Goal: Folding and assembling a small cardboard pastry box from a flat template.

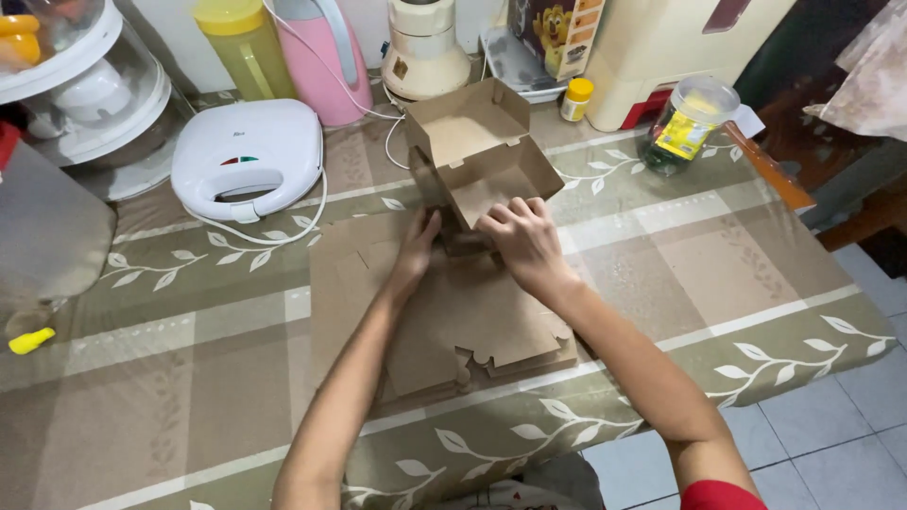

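Gripping a half-folded cardboard box (482,151), both hands work at table centre. Left hand (416,250) sits at 7 o'clock of the box, fingers pressed on its near-left wall; whether they close round it, cannot tell. Right hand (524,236) at 5 o'clock, fingers curled over the near front flap, closed on it. Box stands on a stack of flat cardboard blanks (444,321), lid panel tilted up toward 12 o'clock. White sandwich maker (248,156) at 10 o'clock, cord trailing beside it. Pink kettle (326,57) and blender base (425,47) at 12 o'clock. Glass jar (685,123) at 2 o'clock, on its side. Leaf-print tablecloth (756,274) underneath.
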